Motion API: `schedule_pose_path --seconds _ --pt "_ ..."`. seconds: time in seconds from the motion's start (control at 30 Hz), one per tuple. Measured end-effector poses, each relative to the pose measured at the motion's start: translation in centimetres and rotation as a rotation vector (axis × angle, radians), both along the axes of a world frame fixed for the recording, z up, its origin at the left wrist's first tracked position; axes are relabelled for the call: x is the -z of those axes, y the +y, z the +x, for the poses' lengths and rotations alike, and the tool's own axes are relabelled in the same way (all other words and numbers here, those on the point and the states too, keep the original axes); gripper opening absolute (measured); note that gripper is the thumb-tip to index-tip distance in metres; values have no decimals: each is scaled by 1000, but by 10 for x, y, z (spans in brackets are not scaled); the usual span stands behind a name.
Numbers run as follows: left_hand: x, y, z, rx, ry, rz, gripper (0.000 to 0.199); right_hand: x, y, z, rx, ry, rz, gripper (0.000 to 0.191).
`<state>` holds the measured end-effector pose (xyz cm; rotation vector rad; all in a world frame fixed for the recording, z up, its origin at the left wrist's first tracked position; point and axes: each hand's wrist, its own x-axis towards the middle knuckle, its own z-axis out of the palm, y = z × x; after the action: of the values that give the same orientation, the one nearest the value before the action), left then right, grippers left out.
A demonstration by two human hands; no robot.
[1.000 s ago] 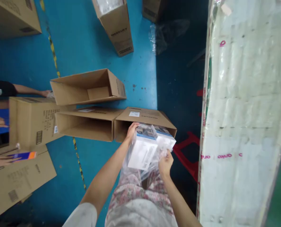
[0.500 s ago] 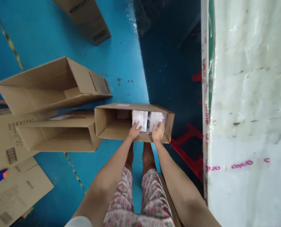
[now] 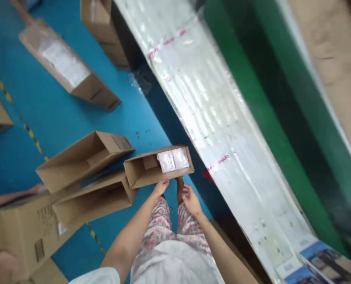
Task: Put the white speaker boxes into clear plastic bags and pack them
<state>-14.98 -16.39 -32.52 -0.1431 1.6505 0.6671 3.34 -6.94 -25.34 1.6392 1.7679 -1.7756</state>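
Observation:
A tall open carton (image 3: 145, 180) stands on the blue floor in front of my legs. At its right end lie white packets in clear plastic (image 3: 167, 161), with printing on one of them. My left hand (image 3: 161, 187) is beside the carton's near wall, fingers stretched out and nothing visible in them; whether it touches the cardboard I cannot tell. My right hand (image 3: 192, 200) hovers off the carton's near right corner, over my leg, with its fingers apart and loosely bent. It holds nothing.
Two more open cartons (image 3: 71, 167) (image 3: 95, 203) stand to the left, one near my carton. Farther up, another person's arm reaches a filled carton (image 3: 95, 92). A long plastic-covered worktop (image 3: 210, 130) with a green belt (image 3: 270, 118) runs along the right. Other people's hands show at left.
Both my hands have come out of the carton and away from the white packets, toward my body. The view has turned and shows more of the worktop at right.

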Motion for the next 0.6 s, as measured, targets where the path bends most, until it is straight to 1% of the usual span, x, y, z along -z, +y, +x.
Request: schedule_pose_path --seconds 0.1,0.2,0.27,0.33,0.4,0.47,0.53,0.6 --pt "-58 -22 -17 86 -64 -46 26 -48 -3 7 117 46 -5 33" --pt "-109 -37 -39 205 -32 -75 28 -93 -11 22 283 71 59 27" --pt "-134 -32 -49 298 18 -64 28 -120 -19 41 428 74 137 27" --pt "-151 -15 -49 401 51 -19 26 -144 -26 67 599 64 242 27" --pt "-161 12 -33 490 61 46 25 -167 -35 101 794 38 376 26" --pt "-171 40 -4 548 36 138 25 -191 -43 142 1007 -8 537 27" --pt "-183 67 36 599 -18 248 27 -218 -52 191 1237 -78 718 34" --pt "-201 92 85 677 -92 341 30 -248 -62 252 1478 -177 908 44"
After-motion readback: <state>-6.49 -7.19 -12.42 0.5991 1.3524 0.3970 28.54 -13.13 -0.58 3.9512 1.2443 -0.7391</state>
